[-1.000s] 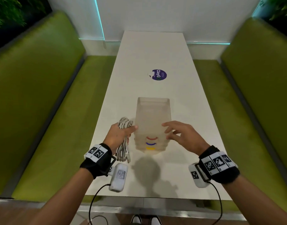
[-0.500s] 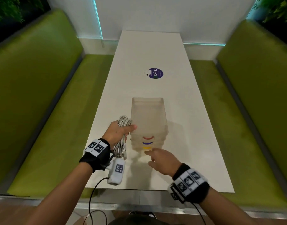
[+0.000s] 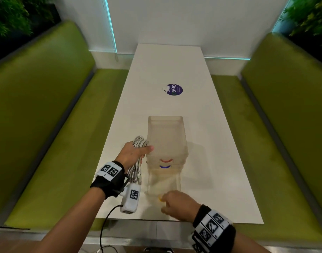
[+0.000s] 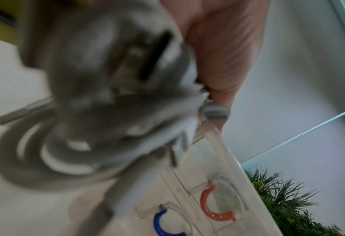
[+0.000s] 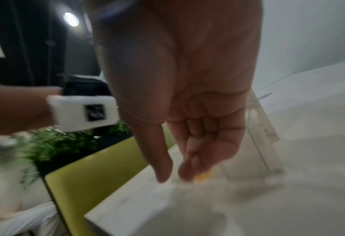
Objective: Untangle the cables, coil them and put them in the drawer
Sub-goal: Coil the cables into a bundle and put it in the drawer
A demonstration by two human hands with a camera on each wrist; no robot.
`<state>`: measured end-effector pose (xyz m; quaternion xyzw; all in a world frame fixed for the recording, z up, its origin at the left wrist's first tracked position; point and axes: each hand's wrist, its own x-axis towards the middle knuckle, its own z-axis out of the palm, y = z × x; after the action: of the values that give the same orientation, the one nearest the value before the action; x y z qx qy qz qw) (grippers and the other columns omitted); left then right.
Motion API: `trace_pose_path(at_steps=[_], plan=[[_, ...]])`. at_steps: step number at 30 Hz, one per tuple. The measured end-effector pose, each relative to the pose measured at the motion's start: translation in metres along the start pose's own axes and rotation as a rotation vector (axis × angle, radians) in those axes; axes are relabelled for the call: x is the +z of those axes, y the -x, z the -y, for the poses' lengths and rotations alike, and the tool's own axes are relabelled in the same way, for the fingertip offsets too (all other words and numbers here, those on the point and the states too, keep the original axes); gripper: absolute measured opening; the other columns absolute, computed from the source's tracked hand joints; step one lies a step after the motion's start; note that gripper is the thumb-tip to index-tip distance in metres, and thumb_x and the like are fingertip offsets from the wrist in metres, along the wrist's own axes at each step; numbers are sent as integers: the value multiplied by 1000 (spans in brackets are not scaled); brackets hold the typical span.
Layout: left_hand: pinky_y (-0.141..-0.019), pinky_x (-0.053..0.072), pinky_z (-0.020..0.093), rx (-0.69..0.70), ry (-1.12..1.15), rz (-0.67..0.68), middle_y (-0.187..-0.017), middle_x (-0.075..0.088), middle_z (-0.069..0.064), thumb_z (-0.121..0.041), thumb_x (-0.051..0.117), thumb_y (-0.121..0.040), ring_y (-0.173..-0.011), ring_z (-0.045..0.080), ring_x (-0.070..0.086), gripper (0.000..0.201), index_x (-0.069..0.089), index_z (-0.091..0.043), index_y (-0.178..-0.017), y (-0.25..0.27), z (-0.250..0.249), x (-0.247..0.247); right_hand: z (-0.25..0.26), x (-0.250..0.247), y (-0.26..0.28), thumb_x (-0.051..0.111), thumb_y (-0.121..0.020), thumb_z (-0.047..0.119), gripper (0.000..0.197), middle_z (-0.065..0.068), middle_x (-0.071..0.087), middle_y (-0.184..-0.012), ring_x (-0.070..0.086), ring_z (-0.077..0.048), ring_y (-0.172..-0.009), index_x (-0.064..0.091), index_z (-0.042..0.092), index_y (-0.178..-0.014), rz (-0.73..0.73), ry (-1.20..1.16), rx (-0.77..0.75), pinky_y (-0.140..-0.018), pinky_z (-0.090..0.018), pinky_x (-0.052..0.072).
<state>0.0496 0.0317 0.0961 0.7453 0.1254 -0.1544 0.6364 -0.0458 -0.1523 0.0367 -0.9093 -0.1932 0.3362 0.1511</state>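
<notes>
Your left hand [image 3: 132, 154] is clutching the coiled cables [image 3: 138, 157] beside the drawer unit [image 3: 166, 139], ready to drop in; your right hand [image 3: 176, 204] is pinching the yellow handle [image 3: 159, 199], so the bottom drawer [image 3: 164, 183] is standing pulled out.

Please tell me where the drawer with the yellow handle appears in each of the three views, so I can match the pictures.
Head: the pulled-out bottom drawer sits low centre, its yellow handle at the right hand.
Left wrist: not in it; only the red and blue handles show.
Right wrist: right of centre, clear drawer wall, handle by the fingertips.
Shared landmark: the white table.
</notes>
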Motion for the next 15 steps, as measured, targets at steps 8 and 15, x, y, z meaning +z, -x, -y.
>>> trace_pose_path(at_steps=[8, 15], plan=[[-46, 39, 24, 11, -23, 6, -56, 49, 3, -24, 76, -79, -42, 15, 43, 29, 53, -14, -65, -1, 0, -1, 5, -3, 24, 54, -90, 28, 28, -5, 57, -114, 52, -21, -104, 61, 16, -114, -189, -11, -60, -82, -30, 41], [-48, 40, 25, 18, -29, 3, -56, 50, 4, -26, 76, -78, -43, 15, 45, 29, 53, -14, -67, -1, 1, -1, -1, 12, 19, 47, -87, 3, 27, -9, 57, -111, 55, -27, -100, 58, 13, -109, -102, 24, -21, -73, -29, 37]])
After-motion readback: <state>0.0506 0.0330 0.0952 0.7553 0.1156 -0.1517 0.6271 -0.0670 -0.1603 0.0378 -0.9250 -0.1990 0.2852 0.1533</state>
